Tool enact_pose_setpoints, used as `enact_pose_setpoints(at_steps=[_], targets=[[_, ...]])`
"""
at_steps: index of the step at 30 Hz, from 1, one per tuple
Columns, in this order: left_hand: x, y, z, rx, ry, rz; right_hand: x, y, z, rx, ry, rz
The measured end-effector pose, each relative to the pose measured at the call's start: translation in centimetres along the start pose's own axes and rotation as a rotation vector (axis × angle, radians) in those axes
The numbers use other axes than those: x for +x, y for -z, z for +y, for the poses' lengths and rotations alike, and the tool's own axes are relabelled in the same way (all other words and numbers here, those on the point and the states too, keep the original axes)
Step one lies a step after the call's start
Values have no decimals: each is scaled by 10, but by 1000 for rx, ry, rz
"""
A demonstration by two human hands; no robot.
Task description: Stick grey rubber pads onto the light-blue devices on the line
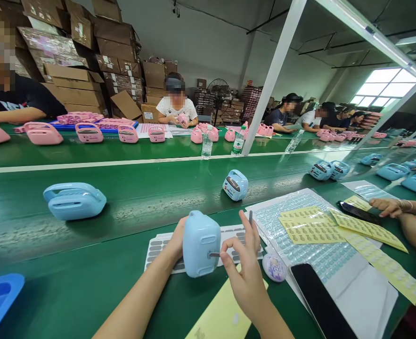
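My left hand (177,242) grips a light blue plastic device (200,242) from behind and holds it upright on the green table. My right hand (245,266) pinches thin tweezers (250,217), with a small grey sticker (215,254) at the device's lower face under my forefinger. Beneath the device lies a white sheet of grey oval stickers (161,245). A yellow backing sheet (222,315) lies under my right wrist.
Two more blue devices (74,200) (235,184) sit on the green conveyor belt (140,188). A black phone (322,301), a small round lilac object (274,267) and sticker sheets (310,230) lie to my right. A neighbour's hand (387,206) rests at far right. Workers with pink devices (89,132) sit opposite.
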State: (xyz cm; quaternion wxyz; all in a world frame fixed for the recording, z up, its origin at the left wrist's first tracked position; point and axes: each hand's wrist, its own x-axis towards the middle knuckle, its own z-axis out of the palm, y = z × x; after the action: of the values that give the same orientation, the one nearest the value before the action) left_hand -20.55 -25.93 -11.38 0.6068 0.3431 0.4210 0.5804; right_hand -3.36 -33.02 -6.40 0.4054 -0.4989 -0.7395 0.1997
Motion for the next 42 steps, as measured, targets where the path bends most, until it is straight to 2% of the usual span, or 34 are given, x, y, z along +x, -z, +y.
enact_pose_setpoints(at_steps=[6,10,19,30,34,41,42], targets=[[3,3,-10,139,-7,-95,2,15,0,-130,49,-24],[3,3,-9,183,-19,-89,3,21,3,-172,44,-64],[5,6,-13,204,-36,-108,5,20,3,-160,33,-23],[1,1,-8,176,-32,-67,4,15,9,-197,122,-18],[1,1,-8,186,-37,-60,4,14,5,-192,115,43],[1,-1,-6,170,-23,-65,1,7,3,-150,132,247],[1,-1,-5,172,-25,-62,1,5,5,-117,101,270]])
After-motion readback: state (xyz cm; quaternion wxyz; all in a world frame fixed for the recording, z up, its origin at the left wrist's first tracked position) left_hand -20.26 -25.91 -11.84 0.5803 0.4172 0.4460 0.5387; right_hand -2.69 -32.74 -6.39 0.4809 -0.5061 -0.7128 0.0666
